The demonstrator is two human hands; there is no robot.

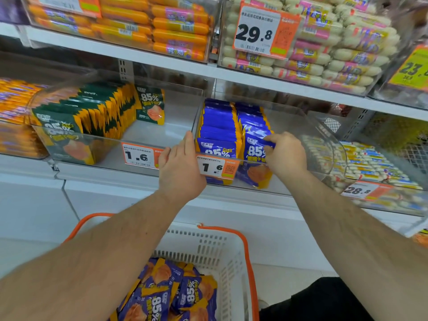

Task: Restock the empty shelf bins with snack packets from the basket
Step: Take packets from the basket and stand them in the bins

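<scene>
**Me:** Snack packets [231,133], the blue ones, stand in two rows in the clear bin [308,126] just ahead of my hands. My right hand [286,152] has its fingers curled over the top of the front packet [256,148] in the right-hand row, pinching it upright. My left hand [179,169] lies with straight fingers against the bin's left front corner, holding nothing, just steadying.

**Colleague:** And the rest of the stock?

**Me:** More purple-and-orange packets sit in the white basket [222,251] below my forearms, close to my body. The green packets [92,112] fill the bin to the left of my left hand.

**Colleague:** What might go wrong?

**Me:** I'd guess the rows are the worry. To the right of my right hand the bin looks bare, so nothing props that row from that side; if I let go carelessly, the packets could lean over and slump. Pushing too hard could also crumple the front packet or shove the row backwards. The price tag [216,167] clipped between my hands could get knocked off by my wrist.
</scene>
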